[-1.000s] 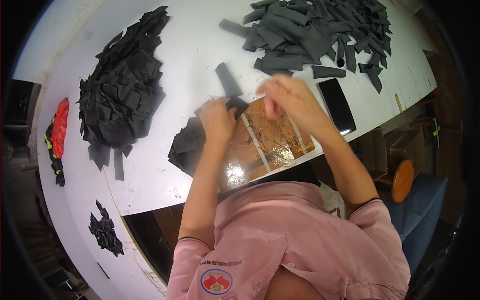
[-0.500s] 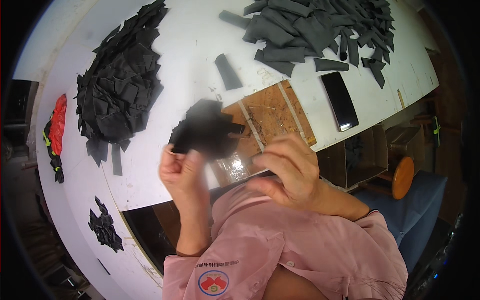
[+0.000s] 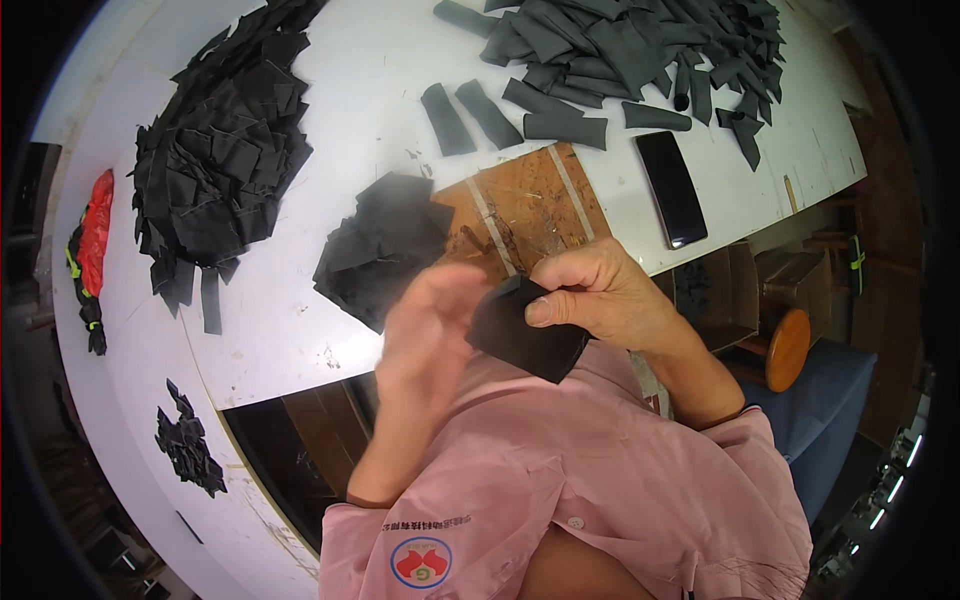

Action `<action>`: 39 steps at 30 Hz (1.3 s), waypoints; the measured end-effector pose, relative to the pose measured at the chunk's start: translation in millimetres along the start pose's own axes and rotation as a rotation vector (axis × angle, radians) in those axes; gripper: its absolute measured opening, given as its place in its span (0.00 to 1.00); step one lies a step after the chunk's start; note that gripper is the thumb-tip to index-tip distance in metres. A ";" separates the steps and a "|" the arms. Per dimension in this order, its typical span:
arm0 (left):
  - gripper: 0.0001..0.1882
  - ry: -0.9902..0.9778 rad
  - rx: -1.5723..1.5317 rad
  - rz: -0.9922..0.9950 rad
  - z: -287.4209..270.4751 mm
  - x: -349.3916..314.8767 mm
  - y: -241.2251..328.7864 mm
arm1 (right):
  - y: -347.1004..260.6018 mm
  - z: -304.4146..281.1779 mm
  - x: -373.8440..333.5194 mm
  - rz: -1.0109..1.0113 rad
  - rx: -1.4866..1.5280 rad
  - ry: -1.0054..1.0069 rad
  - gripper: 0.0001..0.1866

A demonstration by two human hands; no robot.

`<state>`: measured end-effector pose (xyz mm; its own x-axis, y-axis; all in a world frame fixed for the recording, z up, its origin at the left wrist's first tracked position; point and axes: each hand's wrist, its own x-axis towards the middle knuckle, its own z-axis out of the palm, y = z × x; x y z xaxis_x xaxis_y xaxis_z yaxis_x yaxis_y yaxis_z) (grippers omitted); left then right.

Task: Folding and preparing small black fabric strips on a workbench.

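My right hand (image 3: 600,295) pinches a black fabric piece (image 3: 530,335) between thumb and fingers, just in front of my shirt. The piece looks folded or layered, with a pointed lower corner. My left hand (image 3: 430,325) is beside its left edge, smeared by motion, and I cannot tell whether it touches the piece. Left of the brown board (image 3: 520,205) is a stack of flat black fabric pieces (image 3: 385,240), partly over the board's edge.
A large heap of black pieces (image 3: 220,160) lies at left, a small one (image 3: 190,440) nearer. Dark grey tube-like pieces (image 3: 620,50) pile up at the far side. A phone (image 3: 672,190) lies right of the board. A wooden stool (image 3: 788,350) and open cartons (image 3: 715,300) stand at right.
My right hand, empty before, now grips a black piece. My left hand has moved right, away from the stack. Another grey piece lies beside the lone one beyond the board.
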<state>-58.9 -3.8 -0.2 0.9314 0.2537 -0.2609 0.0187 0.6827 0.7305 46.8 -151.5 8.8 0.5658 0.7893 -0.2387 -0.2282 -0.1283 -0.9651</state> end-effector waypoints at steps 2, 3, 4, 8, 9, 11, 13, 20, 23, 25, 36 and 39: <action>0.24 -0.101 0.082 -0.069 -8.0 11.0 8.3 | -1.7 -6.3 1.5 0.003 -0.158 -0.099 0.10; 0.20 -0.202 0.167 -0.132 -12.7 15.5 13.8 | -3.6 -7.7 2.7 0.005 -0.158 -0.101 0.10; 0.12 -0.205 0.277 -0.185 -9.4 17.3 23.6 | -5.4 -8.3 4.1 -0.008 -0.189 -0.141 0.11; 0.07 -0.259 0.581 -0.310 -2.0 24.2 37.1 | -6.1 -14.3 11.2 -0.057 -0.305 -0.321 0.11; 0.07 -0.266 0.583 -0.309 -2.5 23.1 36.4 | -6.8 -13.2 10.6 -0.060 -0.307 -0.314 0.11; 0.05 -0.326 0.826 -0.202 -5.6 24.4 32.0 | -10.6 -11.2 12.4 -0.053 -0.529 -0.320 0.10; 0.04 -0.178 0.992 0.077 -14.0 24.5 15.3 | 6.2 -1.0 15.7 -0.523 -0.995 0.279 0.11; 0.03 0.122 0.767 0.394 3.1 11.2 -20.3 | 21.2 27.3 7.9 -0.466 -0.415 0.362 0.11; 0.04 0.231 1.226 0.678 3.4 12.8 -26.6 | 23.6 30.7 19.1 -0.527 -0.460 0.400 0.09; 0.05 0.376 1.171 0.751 -0.5 16.8 -32.8 | 29.1 37.2 24.4 -0.621 -0.636 0.494 0.08; 0.09 0.027 0.034 -0.091 -14.0 18.3 -2.9 | 40.9 26.3 24.6 0.023 0.509 0.092 0.05; 0.10 0.195 0.291 0.107 -12.9 23.3 -17.6 | 40.1 37.3 26.9 0.170 0.834 -0.016 0.08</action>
<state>-42.2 -1.1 -27.2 0.8472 0.4583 -0.2688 0.0540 0.4291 0.9017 23.4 -113.0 -32.3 0.4607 0.8088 -0.3656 -0.8220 0.2333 -0.5195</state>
